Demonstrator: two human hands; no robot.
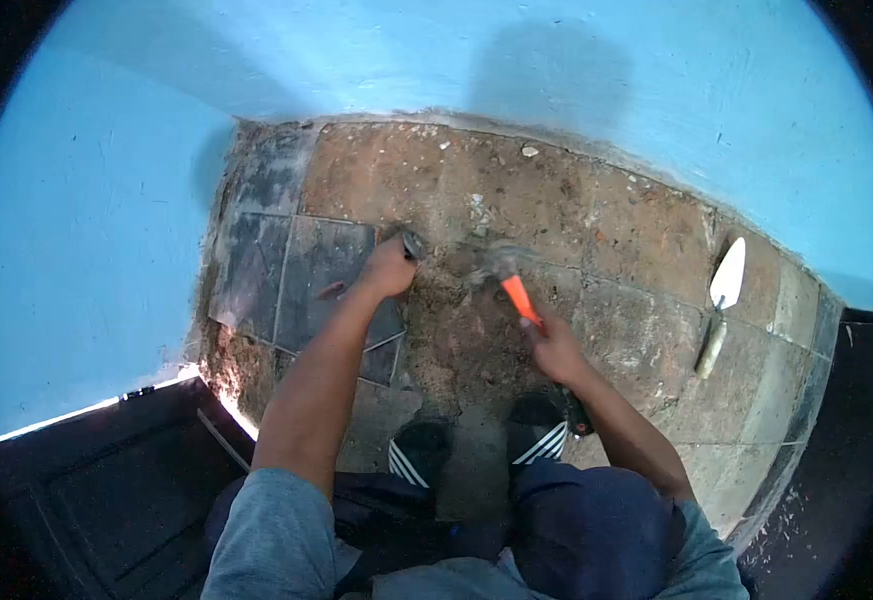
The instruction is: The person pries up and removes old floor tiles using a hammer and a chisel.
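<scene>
My left hand (pixel 388 268) is closed around a chisel (pixel 413 246); only its dark, metallic end shows past the fingers, and the rest is hidden. It is low over the edge of the dark grey floor tiles (pixel 331 250), where they meet rough, exposed mortar (pixel 466 330). In my right hand (pixel 558 352) is a hammer (pixel 518 297) with an orange and black handle, gripped partway along. Its metal head, smeared by motion, is to the right of the chisel and apart from it. A loose shard (pixel 330 290) lies on the tile beside my left wrist.
A trowel (pixel 727 275) with a pale handle lies on the floor to the right. Blue walls (pixel 576 70) bound the floor at the back and left. A dark door (pixel 106 490) is at lower left. My striped shoes (pixel 539 440) stand close to the mortar.
</scene>
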